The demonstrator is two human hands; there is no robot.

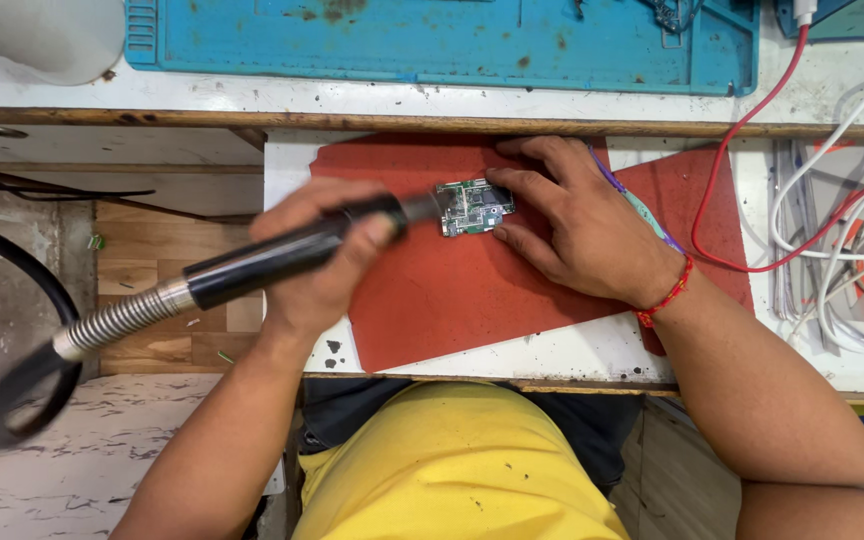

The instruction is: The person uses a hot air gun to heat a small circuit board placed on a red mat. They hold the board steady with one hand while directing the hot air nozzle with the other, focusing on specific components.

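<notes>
My left hand (317, 265) grips a black hot-air wand (272, 258) with a metal spring collar and black hose; its nozzle tip points at a small green circuit board (475, 206). The board lies on a red mat (452, 290). My right hand (577, 225) rests on the mat with its fingers pressed against the board's right and top edges, holding it in place. A red thread band circles my right wrist.
A blue work mat (442, 40) lies on the upper shelf, with a white cylinder (47, 35) at its left. Red and white cables (822, 215) tangle at the right. The black hose (12, 390) loops down at the left over the floor.
</notes>
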